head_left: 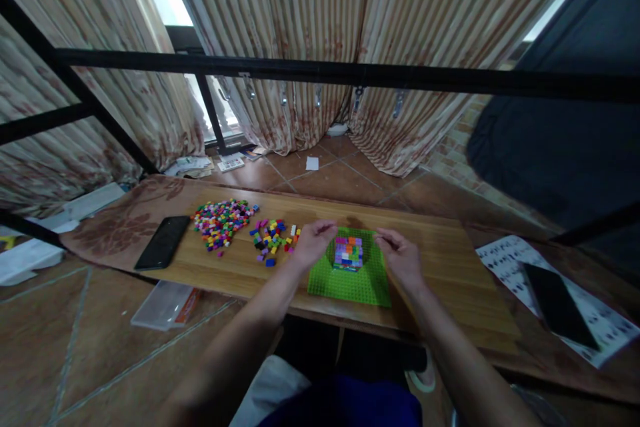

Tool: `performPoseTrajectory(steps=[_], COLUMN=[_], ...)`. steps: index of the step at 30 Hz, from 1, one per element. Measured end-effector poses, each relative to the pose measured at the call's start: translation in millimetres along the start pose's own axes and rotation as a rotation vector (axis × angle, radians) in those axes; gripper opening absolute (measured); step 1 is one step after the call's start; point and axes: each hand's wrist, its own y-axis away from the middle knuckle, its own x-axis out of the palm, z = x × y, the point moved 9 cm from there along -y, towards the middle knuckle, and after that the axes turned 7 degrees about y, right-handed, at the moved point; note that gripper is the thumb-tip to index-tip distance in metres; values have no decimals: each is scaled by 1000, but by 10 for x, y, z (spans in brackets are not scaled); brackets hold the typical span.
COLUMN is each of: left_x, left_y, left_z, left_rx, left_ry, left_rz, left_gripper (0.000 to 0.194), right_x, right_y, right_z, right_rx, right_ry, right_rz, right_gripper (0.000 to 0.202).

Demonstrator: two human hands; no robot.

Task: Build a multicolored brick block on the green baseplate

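Note:
A bright green studded baseplate [323, 283] lies on the wooden board. On it stands a small block built of toy bricks [349, 252], its top a mix of purple, orange, white, green and blue. To the left of this block, above the plate's far left corner, is my left hand [315, 243], its fingers curled in and pressed together. My right hand [401, 257] hovers over the plate's right edge, with thumb and fingers closed together. Neither hand touches the block. Whatever may be between the fingertips is too small to make out.
A big heap of loose bricks [223, 221] and a smaller scatter [273, 237] lie to the left. Past them rests a black phone [163, 242]. A dark device [560, 305] lies on a printed sheet [507, 257] at right. A clear plastic box [160, 305] sits on the floor.

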Motion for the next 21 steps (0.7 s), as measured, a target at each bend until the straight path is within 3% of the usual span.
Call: performPoseTrajectory(steps=[2,5,9,13,16,21], left_x=[-198,-524,-1067,-1468,-1587,-1537], left_y=[229,640,1095,1288,1278,1171], left_z=[-85,-40,227,416,399,326], left_rx=[38,15,-77,-143,-148,-116], left_ry=[-53,-130,-160,-200,-316,-557], left_rz=[-17,-43,-217,-342,-354,-284], left_gripper=[22,24,25,28,26,21], right_x=[-143,-164,146,626,979,1409], right_y=[205,575,1034,1311,1383,1300], right_z=[-21,0,116,365,543,691], right_rx=[25,47,41,-76,-169,-265], right_ry=[-2,-7,28,86,139,270], right_rz=[-94,-114,20,205,318,361], right_gripper=[33,34,28,23,23,23])
